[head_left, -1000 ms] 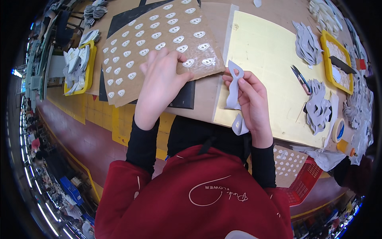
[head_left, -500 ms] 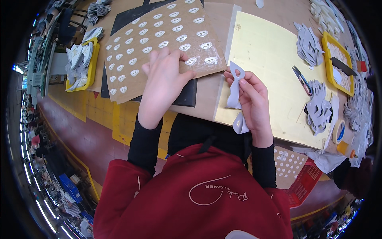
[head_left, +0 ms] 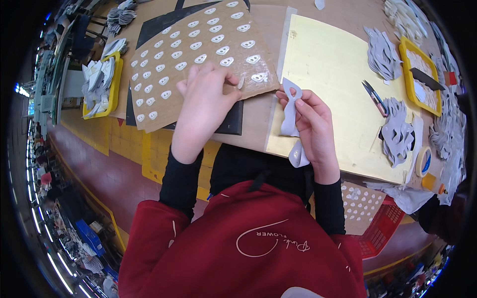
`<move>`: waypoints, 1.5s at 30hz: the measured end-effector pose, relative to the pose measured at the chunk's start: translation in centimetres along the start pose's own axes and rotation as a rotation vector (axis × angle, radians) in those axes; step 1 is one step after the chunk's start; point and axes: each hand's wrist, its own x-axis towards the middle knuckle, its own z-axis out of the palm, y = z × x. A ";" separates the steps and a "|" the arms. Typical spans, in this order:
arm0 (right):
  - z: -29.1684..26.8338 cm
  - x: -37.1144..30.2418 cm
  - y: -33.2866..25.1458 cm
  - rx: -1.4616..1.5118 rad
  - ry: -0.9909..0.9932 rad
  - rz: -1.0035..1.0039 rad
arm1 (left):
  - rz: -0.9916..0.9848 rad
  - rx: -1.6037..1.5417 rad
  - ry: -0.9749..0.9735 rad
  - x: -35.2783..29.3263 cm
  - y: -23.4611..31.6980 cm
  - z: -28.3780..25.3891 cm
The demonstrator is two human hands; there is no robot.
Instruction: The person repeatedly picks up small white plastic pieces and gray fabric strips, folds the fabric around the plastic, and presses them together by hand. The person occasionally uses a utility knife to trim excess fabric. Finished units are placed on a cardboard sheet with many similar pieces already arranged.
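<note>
Over a brown cardboard sheet [head_left: 186, 52] set with rows of small white pieces with holes, my left hand [head_left: 206, 94] pinches one white piece [head_left: 241, 82] near the sheet's right edge. That piece is tilted up on its side, its lower part hidden by the thumb. My right hand [head_left: 316, 121] holds a thin grey wavy cutout [head_left: 289, 116] with an eye-shaped opening between thumb and fingers, beside the sheet's corner. The cutout's lower end curls below the fingers and carries a shiny spot.
Under the cardboard lies a black board [head_left: 231, 119]. A pale yellow sheet [head_left: 338, 69] covers the table to the right, with snips [head_left: 375, 98] and stacks of grey cutouts [head_left: 382, 53]. Yellow trays [head_left: 118, 82] stand left and right. A tape roll [head_left: 424, 161] lies near the right edge.
The white piece by my left fingertips, flat on the cardboard before, is now tipped up between thumb and finger. My right hand keeps the grey cutout almost where it was.
</note>
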 end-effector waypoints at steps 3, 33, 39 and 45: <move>-0.1 0.0 0.1 -0.005 -0.018 0.001 | 0.066 -0.057 0.026 0.0 -0.6 -0.4; 1.1 -1.6 -0.8 -0.616 -0.190 -0.466 | -0.022 -1.073 0.041 -0.5 -0.4 -1.1; -1.4 -8.0 -5.2 -0.219 -0.020 -0.685 | 0.077 -1.129 -0.144 -1.7 5.4 5.1; -2.7 -10.5 -5.5 -0.254 0.069 -0.688 | 0.320 -0.514 0.111 -1.3 8.0 9.7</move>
